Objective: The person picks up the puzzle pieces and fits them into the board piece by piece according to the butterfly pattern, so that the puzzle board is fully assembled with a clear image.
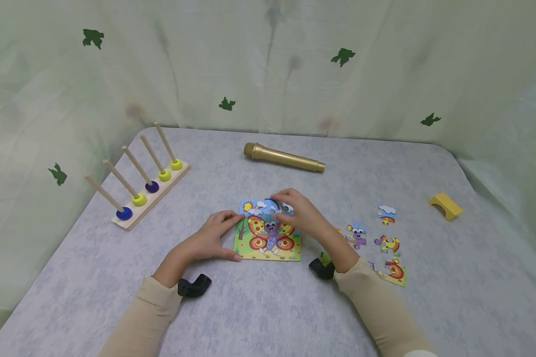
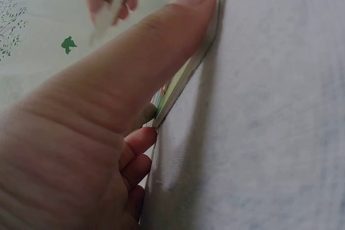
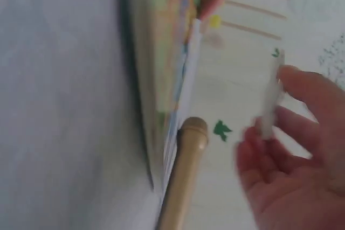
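A butterfly puzzle board (image 1: 268, 253) lies flat in front of me, its bright picture facing up. My left hand (image 1: 212, 235) rests along the board's left side, thumb at the near left corner and index fingertip at the edge higher up. In the left wrist view the thumb (image 2: 161, 36) lies straight along the board's edge. My right hand (image 1: 301, 213) is over the far right part of the board. It pinches a thin puzzle piece (image 3: 271, 100) between thumb and fingers, seen edge-on and raised above the board; its printed side is mostly hidden by the hand.
Several loose puzzle pieces (image 1: 389, 244) lie to the right, some partly behind my right forearm. A gold toy microphone (image 1: 286, 157) lies beyond the board. A wooden peg stand (image 1: 154, 196) with yellow and blue rings stands at left, a yellow arch block (image 1: 446, 205) at far right.
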Tool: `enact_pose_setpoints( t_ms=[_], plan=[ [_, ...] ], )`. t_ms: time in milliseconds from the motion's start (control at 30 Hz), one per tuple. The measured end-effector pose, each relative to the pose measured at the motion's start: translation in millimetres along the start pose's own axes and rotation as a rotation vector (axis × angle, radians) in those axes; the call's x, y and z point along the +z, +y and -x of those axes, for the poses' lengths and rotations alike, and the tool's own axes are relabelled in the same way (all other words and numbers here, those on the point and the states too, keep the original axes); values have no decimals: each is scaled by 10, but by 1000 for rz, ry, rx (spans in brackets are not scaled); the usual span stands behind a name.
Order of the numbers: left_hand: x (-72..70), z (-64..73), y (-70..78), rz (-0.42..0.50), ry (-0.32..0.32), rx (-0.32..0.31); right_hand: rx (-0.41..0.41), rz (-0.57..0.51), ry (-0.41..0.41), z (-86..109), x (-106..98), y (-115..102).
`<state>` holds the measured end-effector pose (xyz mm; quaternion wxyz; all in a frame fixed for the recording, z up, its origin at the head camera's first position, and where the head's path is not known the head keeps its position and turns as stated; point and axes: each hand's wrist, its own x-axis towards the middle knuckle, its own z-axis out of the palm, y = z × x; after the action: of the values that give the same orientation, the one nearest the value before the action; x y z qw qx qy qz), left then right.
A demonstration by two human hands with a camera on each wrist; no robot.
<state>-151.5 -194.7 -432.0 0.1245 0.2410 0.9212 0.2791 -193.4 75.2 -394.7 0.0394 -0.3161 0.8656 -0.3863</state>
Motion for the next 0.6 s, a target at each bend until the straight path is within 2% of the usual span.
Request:
enact_pose_setpoints(
  t_ms=[133,233,367,600],
  plan=[
    [-9,2,15,0,-5,-5,71,79,-100,-71,114,46],
    [-17,-1,38,-2,-16,-17,102,105,-132,-95,150,94],
    [-40,-17,78,-30,-15,-30,74,129,-143,-124,185,168],
    [-52,-131,168,-175,-1,28,18,175,-133,-148,219,227]
  ],
)
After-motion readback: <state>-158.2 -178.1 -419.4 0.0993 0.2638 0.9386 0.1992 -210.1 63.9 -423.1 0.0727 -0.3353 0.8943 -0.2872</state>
